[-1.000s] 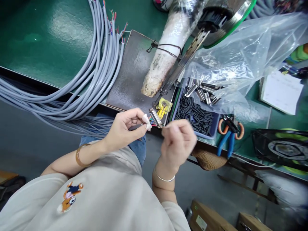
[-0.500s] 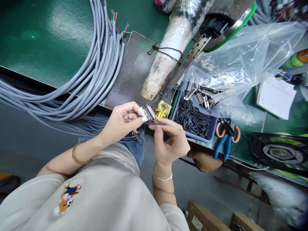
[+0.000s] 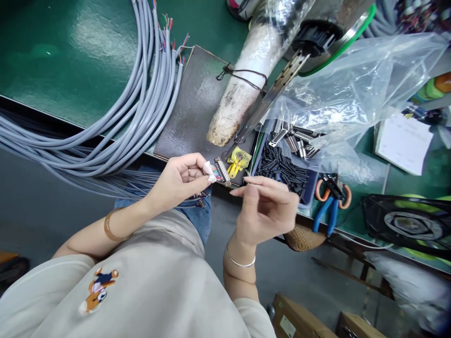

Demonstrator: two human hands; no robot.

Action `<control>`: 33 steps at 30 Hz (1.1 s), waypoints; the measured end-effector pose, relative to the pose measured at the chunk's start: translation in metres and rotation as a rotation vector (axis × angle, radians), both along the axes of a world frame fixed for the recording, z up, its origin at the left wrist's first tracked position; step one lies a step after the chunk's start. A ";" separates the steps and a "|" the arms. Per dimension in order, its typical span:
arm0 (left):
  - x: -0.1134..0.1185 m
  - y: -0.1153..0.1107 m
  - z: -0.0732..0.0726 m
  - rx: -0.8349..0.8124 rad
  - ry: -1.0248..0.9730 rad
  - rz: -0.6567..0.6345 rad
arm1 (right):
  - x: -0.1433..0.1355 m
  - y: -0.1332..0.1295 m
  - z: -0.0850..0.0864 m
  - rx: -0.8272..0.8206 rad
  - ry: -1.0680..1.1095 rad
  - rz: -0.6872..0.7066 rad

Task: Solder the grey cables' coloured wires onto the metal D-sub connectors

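My left hand [image 3: 183,176] pinches the wired end of a multi-pin D-sub connector [image 3: 221,172], with coloured wires showing between the fingertips and the metal shell. White wrapping [image 3: 210,172] covers the fingertips there. To the right, apart from the connector, my right hand [image 3: 266,209] has thumb and fingers pressed together; whatever they hold is too small to make out. A yellow tool [image 3: 234,168] lies on a yellow pad [image 3: 241,157] just beyond the connector. More wired connectors [image 3: 201,199] rest at my lap, below the left hand.
Grey cables [image 3: 141,108] sweep across the left side of the table. A dark board [image 3: 190,103] carries a wrapped white tube [image 3: 229,108] beside a perforated metal rod [image 3: 269,96]. On the right are a bin [image 3: 306,199] of black sleeves and connectors, pliers [image 3: 327,213] and a plastic bag [image 3: 369,80].
My right hand has moved right, away from the connector, its fingers still pinched. My left hand keeps hold of the connector almost in place.
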State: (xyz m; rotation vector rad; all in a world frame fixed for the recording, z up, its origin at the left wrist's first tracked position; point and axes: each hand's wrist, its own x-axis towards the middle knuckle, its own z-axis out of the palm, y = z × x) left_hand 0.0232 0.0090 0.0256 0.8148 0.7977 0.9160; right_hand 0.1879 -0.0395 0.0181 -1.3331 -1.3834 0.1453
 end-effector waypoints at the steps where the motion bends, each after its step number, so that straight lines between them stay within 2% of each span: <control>1: 0.000 0.000 0.000 0.009 0.006 0.014 | 0.000 0.000 -0.001 -0.001 -0.086 0.016; 4: 0.002 0.002 0.000 0.037 0.039 0.063 | -0.001 -0.002 -0.007 -0.028 -0.228 0.089; 12: 0.008 0.004 -0.001 0.157 0.091 0.193 | -0.005 0.003 -0.010 0.002 -0.269 0.109; 26: 0.017 0.007 0.002 0.275 0.193 0.286 | -0.002 0.010 -0.002 -0.025 -0.247 0.119; 33: 0.018 0.009 0.003 0.304 0.207 0.288 | -0.002 0.014 0.001 -0.019 -0.290 0.098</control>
